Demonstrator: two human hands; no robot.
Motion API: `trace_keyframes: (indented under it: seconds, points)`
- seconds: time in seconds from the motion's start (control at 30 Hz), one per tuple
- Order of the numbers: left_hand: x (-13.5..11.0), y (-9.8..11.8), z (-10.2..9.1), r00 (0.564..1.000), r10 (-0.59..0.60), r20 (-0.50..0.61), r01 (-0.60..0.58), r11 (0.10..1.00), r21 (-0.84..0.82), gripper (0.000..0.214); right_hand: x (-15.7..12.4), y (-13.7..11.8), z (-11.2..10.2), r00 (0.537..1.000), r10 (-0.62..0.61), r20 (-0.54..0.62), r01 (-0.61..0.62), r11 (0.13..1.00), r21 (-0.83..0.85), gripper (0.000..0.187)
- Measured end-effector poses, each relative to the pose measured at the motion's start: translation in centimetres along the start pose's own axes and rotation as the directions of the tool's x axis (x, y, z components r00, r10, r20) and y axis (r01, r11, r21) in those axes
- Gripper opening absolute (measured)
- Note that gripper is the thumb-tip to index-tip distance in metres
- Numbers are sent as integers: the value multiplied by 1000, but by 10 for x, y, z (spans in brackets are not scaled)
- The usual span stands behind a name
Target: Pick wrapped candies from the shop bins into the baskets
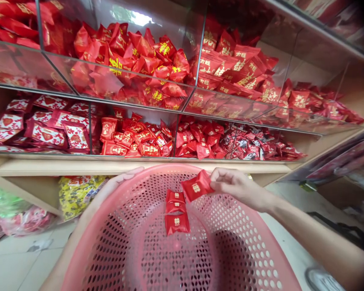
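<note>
A pink perforated plastic basket [115,228] is tilted towards me in front of the shelves. My left hand [121,182] lies along its outer left side and holds it, fingers reaching up near the far rim. With thumb and fingers, my right hand [235,186] pinches one end of a red candy packet [197,186] printed with a gold character, over the basket's far right wall. Three similar red packets [176,223] lie in a short row on the basket's inside, the nearest one at the edge of its round base.
Shelves with clear dividers [197,72] hold many red wrapped sweets [151,52]. White-and-red packets [48,133] fill the lower left compartment. Below the shelf's wooden edge [48,167] stands a yellow bag [79,194]. A shoe [323,279] shows at the lower right.
</note>
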State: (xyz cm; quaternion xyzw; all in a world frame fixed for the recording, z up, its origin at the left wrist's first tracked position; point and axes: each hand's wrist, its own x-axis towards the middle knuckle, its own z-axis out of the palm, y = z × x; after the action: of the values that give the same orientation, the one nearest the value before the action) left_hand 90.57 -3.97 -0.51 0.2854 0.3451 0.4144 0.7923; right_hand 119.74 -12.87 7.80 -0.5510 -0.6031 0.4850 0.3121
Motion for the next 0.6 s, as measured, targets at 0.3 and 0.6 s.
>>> trace_keyframes:
  seconds: [0.3,0.6]
  points:
    - [3,-3,-6,999,-2,42,-1,998,57,32,35,34,19,982,57,182,-58,998,-1,23]
    - [9,-4,-13,999,41,-8,-40,995,87,33,47,29,21,906,195,376,266,426,-865,23]
